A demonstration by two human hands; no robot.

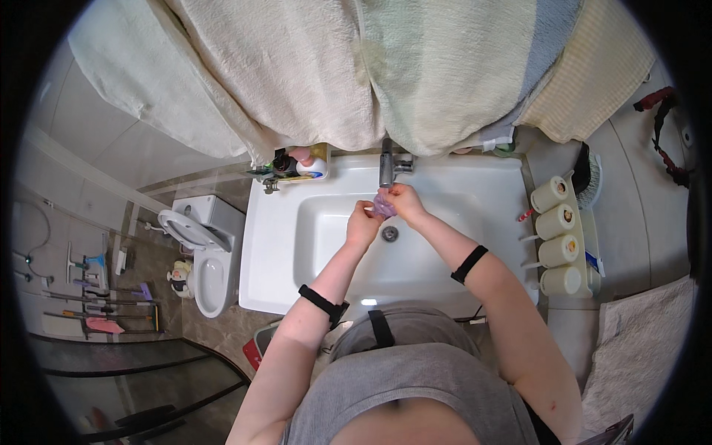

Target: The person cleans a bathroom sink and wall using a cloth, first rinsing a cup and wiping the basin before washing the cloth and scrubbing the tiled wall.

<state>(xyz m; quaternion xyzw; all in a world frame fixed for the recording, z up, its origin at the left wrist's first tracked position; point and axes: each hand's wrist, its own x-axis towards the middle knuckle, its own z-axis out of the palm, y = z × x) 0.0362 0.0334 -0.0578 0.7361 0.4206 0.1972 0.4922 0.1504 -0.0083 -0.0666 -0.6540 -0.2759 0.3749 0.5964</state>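
Between my two hands is a small, crumpled purple item (384,204), thin and soft-looking; whether it is cloth or plastic I cannot tell. My left hand (364,225) pinches its left side between thumb and fingers. On its upper right, my right hand (406,203) grips it close under the spout of the chrome faucet (386,169). Both hands are over the white washbasin (334,267), just above the round metal drain (390,233). Any water from the spout is hard to make out.
Towels (456,78) hang behind the faucet. At the basin's back left corner, a caddy (320,169) holds several bottles. A wall rack at right carries several cream cups (558,250) and a brush (589,181). A toilet (211,283) with its lid raised stands at left.
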